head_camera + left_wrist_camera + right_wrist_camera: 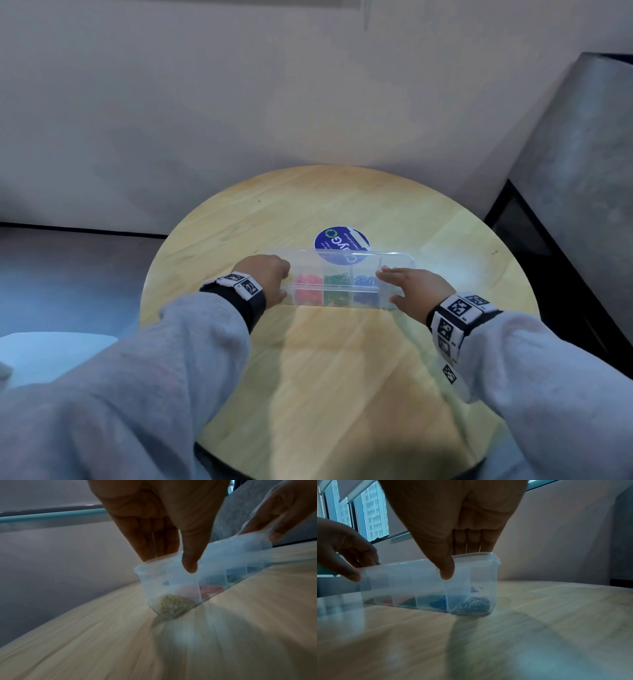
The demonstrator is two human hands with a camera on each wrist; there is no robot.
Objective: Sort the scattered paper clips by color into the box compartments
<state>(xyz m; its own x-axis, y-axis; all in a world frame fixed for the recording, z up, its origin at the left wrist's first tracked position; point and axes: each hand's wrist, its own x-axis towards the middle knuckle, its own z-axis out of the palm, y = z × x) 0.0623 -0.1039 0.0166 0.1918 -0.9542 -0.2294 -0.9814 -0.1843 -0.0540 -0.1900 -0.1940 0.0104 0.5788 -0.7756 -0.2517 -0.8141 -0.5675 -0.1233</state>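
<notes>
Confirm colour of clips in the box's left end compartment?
Yellow clips, clearest in the left wrist view.

the box sits on the table, a hand at each end, the sticker behind it.

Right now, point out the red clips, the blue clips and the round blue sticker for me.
red clips [307, 286]: head view, middle of the red heap inside its compartment.
blue clips [365, 286]: head view, middle of the blue heap inside its compartment.
round blue sticker [329, 240]: head view, its bare left part, behind the box.
</notes>
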